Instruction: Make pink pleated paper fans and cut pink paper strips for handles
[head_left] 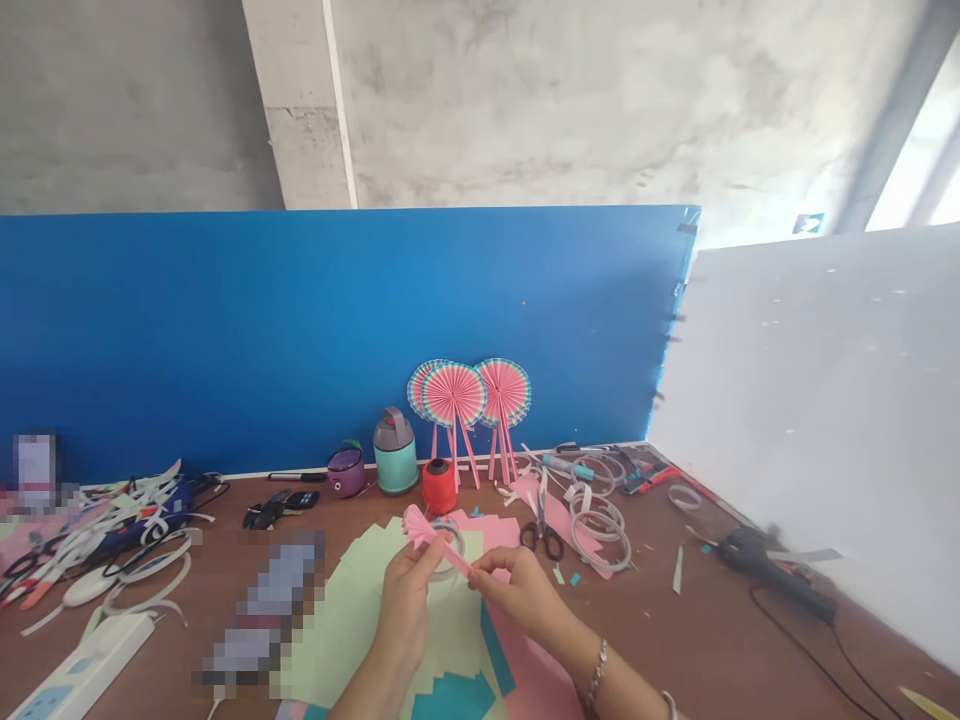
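From the head camera, 2 hands grip a pleated pink strip (455, 556) above layered green paper (337, 610) — the left hand (407, 585) pinching it near the fanned end, the right hand (517, 590) holding the other end between thumb and fingers. A tape roll (461, 543) sits just beyond the strip, scissors (541, 520) lie to its right, and pink fans (454, 393) stand farther back before a blue panel (225, 330).
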